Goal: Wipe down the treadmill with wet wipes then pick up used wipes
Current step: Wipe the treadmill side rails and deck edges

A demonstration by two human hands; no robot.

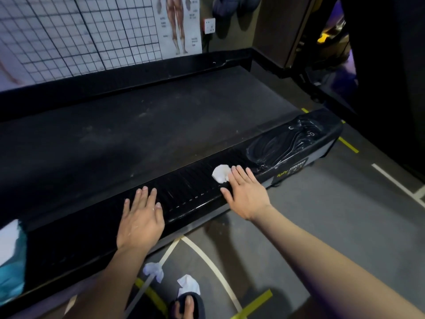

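The right hand (246,192) lay flat, fingers straight, on the treadmill's ribbed side rail (184,192), its fingertips pressing a crumpled white wet wipe (221,173) against the ridges. The left hand (140,217) rested open on the same rail further left, holding nothing. Beyond the rail ran the dusty belt (138,125). Two used wipes (153,270) (189,285) lay on the grey floor below, just beside a slippered foot (187,306). A teal pack (11,261) (blurred, at the left edge) sat on the rail.
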